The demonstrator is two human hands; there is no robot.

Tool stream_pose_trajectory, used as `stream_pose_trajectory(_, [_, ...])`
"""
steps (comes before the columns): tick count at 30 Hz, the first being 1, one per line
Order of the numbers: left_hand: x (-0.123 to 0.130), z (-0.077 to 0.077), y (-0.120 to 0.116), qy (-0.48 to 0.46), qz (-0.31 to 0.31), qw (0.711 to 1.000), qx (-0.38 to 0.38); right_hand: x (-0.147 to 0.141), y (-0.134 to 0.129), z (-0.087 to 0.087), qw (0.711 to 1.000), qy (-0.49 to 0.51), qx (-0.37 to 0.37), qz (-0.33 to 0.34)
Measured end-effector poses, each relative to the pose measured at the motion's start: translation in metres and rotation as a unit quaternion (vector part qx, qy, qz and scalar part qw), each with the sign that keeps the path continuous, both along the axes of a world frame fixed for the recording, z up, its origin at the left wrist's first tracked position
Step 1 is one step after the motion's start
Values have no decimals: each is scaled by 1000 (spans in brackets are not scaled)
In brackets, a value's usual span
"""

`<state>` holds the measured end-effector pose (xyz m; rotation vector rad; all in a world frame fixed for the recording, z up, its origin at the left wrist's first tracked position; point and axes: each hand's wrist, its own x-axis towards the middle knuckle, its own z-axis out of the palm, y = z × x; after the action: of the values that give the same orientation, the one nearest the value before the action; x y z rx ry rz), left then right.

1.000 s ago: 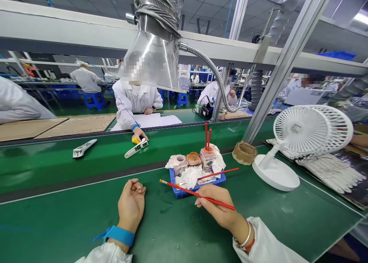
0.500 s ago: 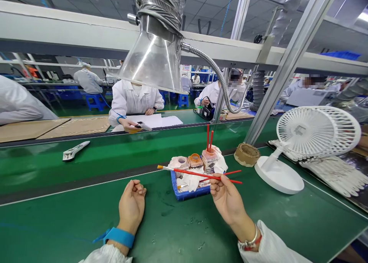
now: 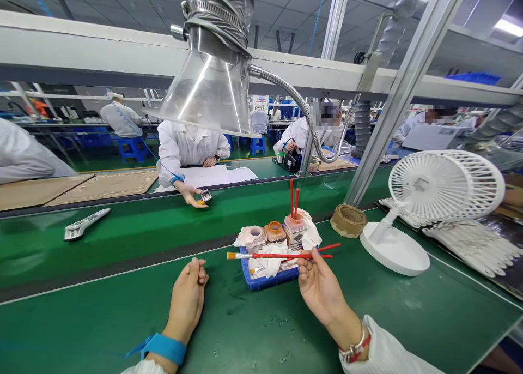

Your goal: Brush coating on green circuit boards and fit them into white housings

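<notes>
Farther left now on the glossy green belt (image 3: 134,237) lies the long white plastic part (image 3: 86,224), while a co-worker's hand (image 3: 190,193) has come out over it with a small white piece (image 3: 206,196). The right hand (image 3: 324,292) grasps a slim red-handled paintbrush (image 3: 269,256) between its fingers, held level above the blue plastic tray (image 3: 267,282), flat tan bristles pointing left. The left hand (image 3: 188,295), blue strap (image 3: 165,348) at its wrist, has its fingers curled loosely inward, nothing visible in them. Crumpled white tissue (image 3: 272,262) and stained squarish jars (image 3: 295,232) fill the tray. Right of it sit a brown tape roll (image 3: 348,221) and a slatted white fan (image 3: 429,183). Droplets dot the smooth green counter (image 3: 245,336); a clear flared hood (image 3: 204,90) hangs overhead, white-coated people beyond.
</notes>
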<state>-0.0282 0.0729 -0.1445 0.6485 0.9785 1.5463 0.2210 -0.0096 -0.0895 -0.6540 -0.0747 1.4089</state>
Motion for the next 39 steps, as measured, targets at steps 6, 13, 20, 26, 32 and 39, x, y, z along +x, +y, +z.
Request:
stream_pose_trajectory(6, [-4,-1,2,3,-5,1000,-9,-4,-1,1,1000,13,6,2])
stream_pose_trajectory(13, [-6,-10,10,18,-29,999,-34,-1,1,-1,1000,12,19,4])
stream_pose_trajectory(20, [-3,-5,4,50,-43,997,-29,0,0,-5,999,14,24,30])
stream_pose_trajectory(26, [-4,-1,0,57,-59,996,-16,0,-4,-8,999,8,33,39])
stream_pose_trajectory(32, [-6,-9,1,46,-64,997,20,1,-4,-9,998,3,36,46])
stream_pose_trajectory(39, [-4,-10,1,51,-59,996,41,1,-5,-11,998,-5,36,47])
